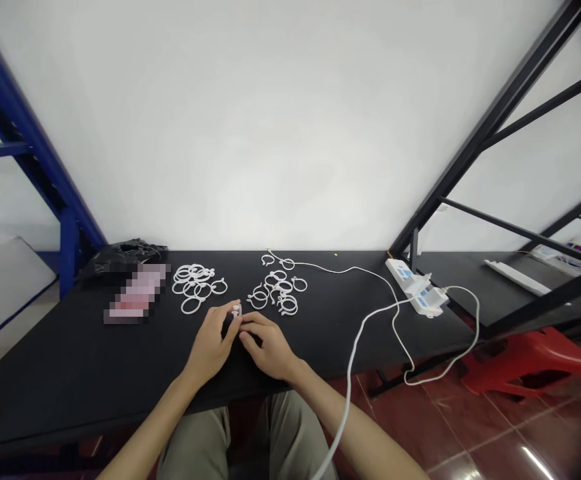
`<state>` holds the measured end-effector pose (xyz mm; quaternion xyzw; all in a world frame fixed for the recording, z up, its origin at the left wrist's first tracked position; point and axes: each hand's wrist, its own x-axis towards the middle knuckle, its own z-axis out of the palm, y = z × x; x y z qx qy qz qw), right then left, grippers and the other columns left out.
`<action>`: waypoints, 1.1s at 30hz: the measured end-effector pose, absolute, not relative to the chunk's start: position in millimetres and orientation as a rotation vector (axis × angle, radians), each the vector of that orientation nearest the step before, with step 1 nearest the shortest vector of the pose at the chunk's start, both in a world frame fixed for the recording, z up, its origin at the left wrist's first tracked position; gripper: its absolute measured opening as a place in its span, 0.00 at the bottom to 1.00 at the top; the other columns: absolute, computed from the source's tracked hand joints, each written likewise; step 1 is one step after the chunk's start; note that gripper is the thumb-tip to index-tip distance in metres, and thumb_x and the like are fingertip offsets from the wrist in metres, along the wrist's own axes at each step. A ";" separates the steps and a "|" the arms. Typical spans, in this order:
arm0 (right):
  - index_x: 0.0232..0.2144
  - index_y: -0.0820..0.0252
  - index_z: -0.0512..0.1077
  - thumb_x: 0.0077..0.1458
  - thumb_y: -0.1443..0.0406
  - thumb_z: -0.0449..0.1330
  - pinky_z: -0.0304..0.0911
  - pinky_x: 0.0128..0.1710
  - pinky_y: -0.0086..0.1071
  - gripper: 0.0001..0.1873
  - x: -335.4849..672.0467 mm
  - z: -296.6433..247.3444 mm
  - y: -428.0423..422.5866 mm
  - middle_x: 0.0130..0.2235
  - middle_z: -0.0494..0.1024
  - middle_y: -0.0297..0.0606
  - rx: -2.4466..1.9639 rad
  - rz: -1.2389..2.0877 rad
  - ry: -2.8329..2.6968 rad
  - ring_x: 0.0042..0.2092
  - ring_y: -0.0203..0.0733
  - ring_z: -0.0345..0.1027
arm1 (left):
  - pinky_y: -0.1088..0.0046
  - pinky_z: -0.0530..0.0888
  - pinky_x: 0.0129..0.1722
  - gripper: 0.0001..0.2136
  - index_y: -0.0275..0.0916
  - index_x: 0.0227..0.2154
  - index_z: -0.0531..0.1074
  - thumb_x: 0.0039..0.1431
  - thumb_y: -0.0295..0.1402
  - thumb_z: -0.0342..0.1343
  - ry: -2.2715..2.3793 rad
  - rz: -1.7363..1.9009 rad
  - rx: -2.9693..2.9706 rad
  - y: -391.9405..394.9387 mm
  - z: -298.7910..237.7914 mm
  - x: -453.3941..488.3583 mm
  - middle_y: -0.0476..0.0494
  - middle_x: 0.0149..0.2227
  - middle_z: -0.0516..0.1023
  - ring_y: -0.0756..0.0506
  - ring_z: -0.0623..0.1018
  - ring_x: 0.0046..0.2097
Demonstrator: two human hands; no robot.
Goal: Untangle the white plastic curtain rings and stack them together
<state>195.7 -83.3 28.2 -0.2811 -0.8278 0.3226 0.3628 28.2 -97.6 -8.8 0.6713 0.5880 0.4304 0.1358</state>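
Between my two hands is a white plastic ring (237, 311), seen nearly edge-on and partly covered by fingers. My left hand (211, 341) pinches it between thumb and fingertips. On its other side, my right hand (272, 347) closes its fingertips on the ring's lower edge. Behind my left hand lies a pile of similar white rings (191, 288), most of which look closed. Beyond my right hand is a looser group of white rings (281, 288), several with a gap and small knobbed ends.
A black plastic bag (123, 253) and a blurred pink item (138, 293) lie on the black table (120, 373) at left. A power strip (417, 288) sits at right; its white cable (353, 360) crosses over my right forearm. A red stool (530, 360) stands beyond.
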 end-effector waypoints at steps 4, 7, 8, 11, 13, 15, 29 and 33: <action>0.34 0.59 0.75 0.59 0.67 0.56 0.65 0.52 0.33 0.07 197.1 20.8 -86.6 0.45 0.78 0.40 -0.763 0.955 -2.003 0.48 0.39 0.72 | 0.60 0.73 0.51 0.17 0.42 0.50 0.70 0.66 0.45 0.47 1.667 1.202 1.902 -101.7 -6.3 27.7 0.43 0.48 0.77 0.42 0.75 0.50; 0.29 0.58 0.70 0.58 0.67 0.57 0.67 0.45 0.33 0.04 198.8 18.4 -84.8 0.40 0.78 0.38 -0.868 1.009 -1.827 0.42 0.39 0.73 | 0.60 0.73 0.50 0.16 0.43 0.49 0.71 0.65 0.44 0.50 1.698 1.196 1.950 -102.0 -6.8 27.1 0.44 0.46 0.77 0.41 0.74 0.49; 0.31 0.58 0.69 0.57 0.66 0.58 0.68 0.43 0.33 0.03 198.9 17.5 -84.2 0.39 0.77 0.37 -0.906 1.018 -1.764 0.40 0.39 0.72 | 0.60 0.73 0.50 0.15 0.44 0.50 0.71 0.64 0.43 0.51 1.704 1.182 1.997 -102.0 -7.4 27.7 0.44 0.46 0.77 0.41 0.74 0.49; 0.39 0.58 0.69 0.56 0.66 0.60 0.68 0.39 0.32 0.07 198.1 14.2 -82.6 0.37 0.76 0.35 -0.985 1.023 -1.692 0.36 0.38 0.71 | 0.59 0.71 0.49 0.15 0.45 0.52 0.70 0.64 0.39 0.53 1.700 1.078 2.165 -102.2 -9.3 30.7 0.45 0.46 0.75 0.41 0.71 0.48; 0.41 0.58 0.70 0.55 0.66 0.60 0.67 0.40 0.32 0.10 197.2 11.6 -81.2 0.37 0.76 0.35 -1.009 1.015 -1.731 0.36 0.38 0.71 | 0.58 0.71 0.48 0.15 0.45 0.52 0.70 0.64 0.38 0.53 1.708 1.001 2.227 -102.3 -9.7 32.7 0.44 0.45 0.75 0.41 0.71 0.47; 0.42 0.58 0.72 0.56 0.66 0.60 0.67 0.40 0.32 0.10 196.4 9.1 -79.6 0.37 0.76 0.36 -1.028 1.003 -1.767 0.36 0.38 0.71 | 0.59 0.70 0.47 0.14 0.44 0.52 0.70 0.65 0.37 0.52 1.727 0.949 2.250 -102.4 -9.6 34.0 0.44 0.45 0.75 0.41 0.70 0.46; 0.29 0.57 0.71 0.60 0.64 0.55 0.62 0.36 0.30 0.08 197.2 7.7 -75.5 0.30 0.76 0.33 -1.162 0.894 -1.787 0.32 0.38 0.69 | 0.59 0.67 0.48 0.18 0.46 0.54 0.70 0.64 0.43 0.54 1.682 0.866 2.269 -105.2 -5.3 34.8 0.44 0.46 0.75 0.41 0.68 0.48; 0.27 0.57 0.69 0.60 0.62 0.55 0.60 0.32 0.29 0.10 199.6 4.2 -73.5 0.26 0.74 0.31 -1.190 0.913 -1.768 0.29 0.37 0.67 | 0.59 0.66 0.49 0.16 0.44 0.51 0.72 0.64 0.44 0.53 1.650 0.875 2.252 -106.1 -2.4 35.5 0.45 0.46 0.76 0.41 0.68 0.49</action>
